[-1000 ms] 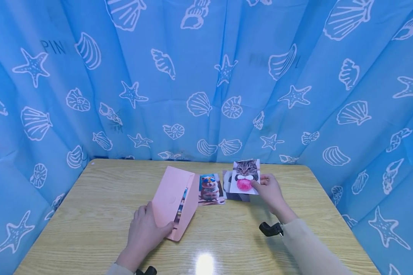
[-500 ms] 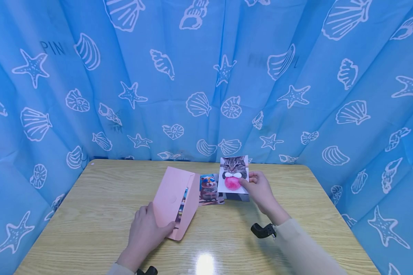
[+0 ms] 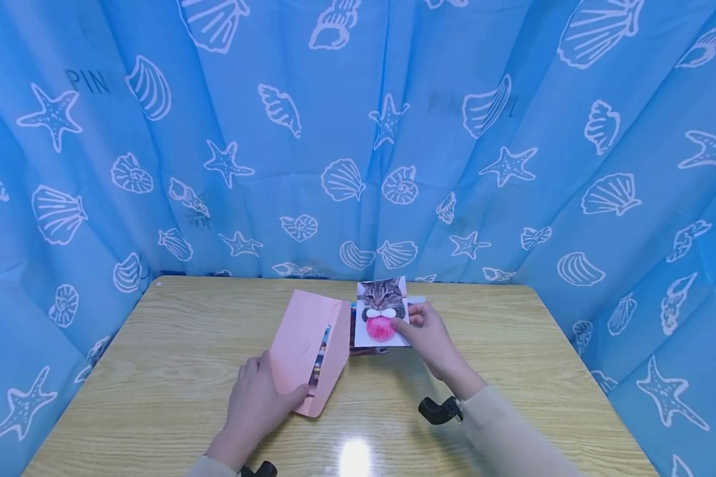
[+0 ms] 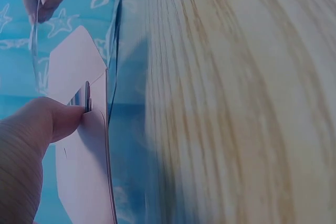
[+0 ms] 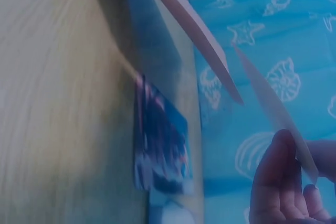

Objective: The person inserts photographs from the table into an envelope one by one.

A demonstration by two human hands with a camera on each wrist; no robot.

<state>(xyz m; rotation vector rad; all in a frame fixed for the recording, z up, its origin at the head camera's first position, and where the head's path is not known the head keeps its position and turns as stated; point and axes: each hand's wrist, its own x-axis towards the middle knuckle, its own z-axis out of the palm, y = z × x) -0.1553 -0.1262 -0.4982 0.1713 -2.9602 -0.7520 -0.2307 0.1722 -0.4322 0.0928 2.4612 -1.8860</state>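
Note:
My left hand (image 3: 256, 401) grips a pink envelope (image 3: 304, 338) by its lower edge, with the thumb at the mouth. Coloured pictures show through the gap under the flap, and the left wrist view has the thumb pressed there (image 4: 68, 119). My right hand (image 3: 432, 341) pinches a photo card (image 3: 383, 298) of a cat with a pink ball, close to the envelope's right side. In the right wrist view this card is edge-on, raised off the table and apart from the envelope. Beneath it lies a hamster photo (image 5: 163, 135), mostly covered in the head view.
Another photo (image 5: 170, 214) lies beside the hamster photo, largely hidden under the right hand and card in the head view. The wooden table (image 3: 185, 344) backs onto a blue curtain (image 3: 358, 132) with shell prints. Each wrist wears a black mount (image 3: 440, 411).
My right hand has carried the cat photo leftward, over the hamster photo and up to the envelope. The left hand and envelope have barely moved.

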